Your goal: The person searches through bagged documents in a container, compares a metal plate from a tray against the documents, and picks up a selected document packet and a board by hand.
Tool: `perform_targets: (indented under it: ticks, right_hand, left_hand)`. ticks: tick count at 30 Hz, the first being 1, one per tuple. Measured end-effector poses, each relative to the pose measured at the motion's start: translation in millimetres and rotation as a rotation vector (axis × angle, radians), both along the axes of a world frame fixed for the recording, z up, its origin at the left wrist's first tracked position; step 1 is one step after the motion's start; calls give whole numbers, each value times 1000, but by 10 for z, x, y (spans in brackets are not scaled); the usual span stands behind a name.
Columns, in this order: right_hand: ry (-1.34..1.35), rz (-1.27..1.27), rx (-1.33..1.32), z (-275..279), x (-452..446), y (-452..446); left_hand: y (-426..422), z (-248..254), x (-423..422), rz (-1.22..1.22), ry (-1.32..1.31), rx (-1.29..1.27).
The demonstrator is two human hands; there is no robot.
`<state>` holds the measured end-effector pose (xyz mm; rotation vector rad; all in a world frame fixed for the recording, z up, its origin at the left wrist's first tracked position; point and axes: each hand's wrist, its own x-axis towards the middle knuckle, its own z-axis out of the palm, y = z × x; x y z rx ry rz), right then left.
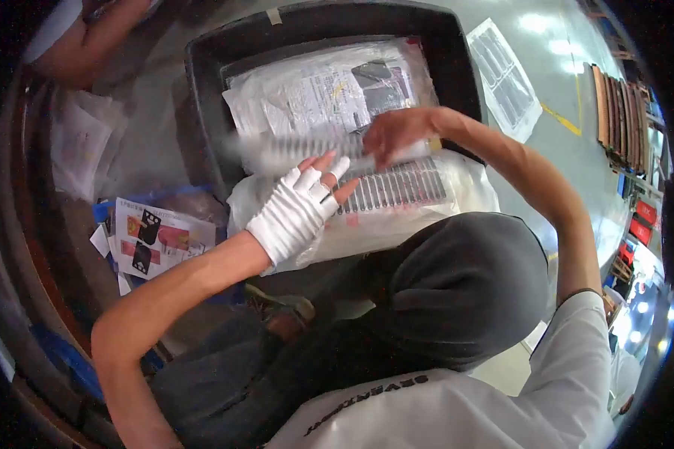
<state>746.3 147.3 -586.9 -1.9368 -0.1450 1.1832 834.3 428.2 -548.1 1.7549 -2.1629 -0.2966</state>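
Note:
My left hand (299, 206), in a white glove with bare fingertips, reaches over a clear plastic bag (277, 232), fingers stretched and apart. Beside its fingertips, a row of slim grey metal-looking parts (393, 187) lies side by side on the bag. My right hand (401, 135) is bare and blurred by motion, with its fingers curled at the right end of a smeared, ribbed strip of similar parts (299, 153). That strip hangs just above my left fingers; the exact grip is hidden by blur.
A black bin (202, 82) holds plastic-wrapped packets with printed sheets (314, 93). Printed cards (165, 239) lie at left near another plastic bag (86, 142). A clear tray (504, 78) rests on the floor at right. Another person's arm (101, 37) shows at upper left.

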Motion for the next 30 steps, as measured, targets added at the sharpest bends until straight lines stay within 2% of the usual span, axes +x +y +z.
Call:
perform_targets:
  ticks: [1,2,3,4,5,6,7,8,9,10,11,13,14,18,20,21,23,24,25,26,28,29,30]
  right_hand:
    - [162,120,30,237,4,144]
    - [163,119,31,228,14,123]
    - [273,30,137,185,33,103]
    - [383,-59,240,131,53,74]
    - [172,-151,178,-24,117,-50]
    - [-248,-164,-17,-243,200,-230]
    - [-399,-362,-370,-398,267,-353]
    - [-791,-489,-419,-764,302,-629]
    - [-704,-516,-689,-711,415,-757]
    - [-1177,-431,-885,-1064,428,-973]
    - [-1179,-433,-886,-1188,451,-1056]
    - [-675,-353,-871,-1274,487,-1139]
    - [-766,-365,-864,-1185,444,-1079]
    - [-757,-377,-850,-1026,402,-1022]
    - [-1291,-155,-745,-941,385,-1077]
    - [-1289,-154,-743,-823,382,-1015]
    - [-681,-343,-519,-517,286,-809]
    - [-547,-280,-467,-279,231,-649]
    - [-542,-248,-250,-181,128,-560]
    - [-309,-232,-168,11,44,-412]
    - [-9,-11,37,280,-71,-139]
    - [177,127,-21,409,-95,39]
    - [325,147,60,513,-105,124]
  left_hand:
    - [-12,14,-7,-3,-2,-3]
    - [-12,31,-24,26,39,206]
    - [4,53,-37,57,80,414]
    - [77,-13,-69,27,69,502]
    - [95,3,-88,27,69,501]
    - [109,15,-107,4,80,481]
    - [120,22,-127,-20,92,462]
    - [144,6,-142,-2,112,415]
    - [130,32,-147,-6,113,416]
    - [109,74,-136,-7,143,463]
    - [94,102,-123,-6,170,507]
    - [90,136,-120,4,168,492]
    - [92,142,-124,15,170,478]
    - [84,97,-116,37,211,483]
    - [82,56,-88,79,296,523]
    - [87,18,-77,79,298,524]
    - [72,-76,-50,125,372,554]
    - [78,-139,-39,128,376,552]
    - [86,-206,-26,58,236,343]
    - [65,-244,0,-11,93,133]
    - [-54,-176,43,-1,39,33]
    - [-114,-106,70,3,-14,-64]
    - [-112,17,79,36,12,92]
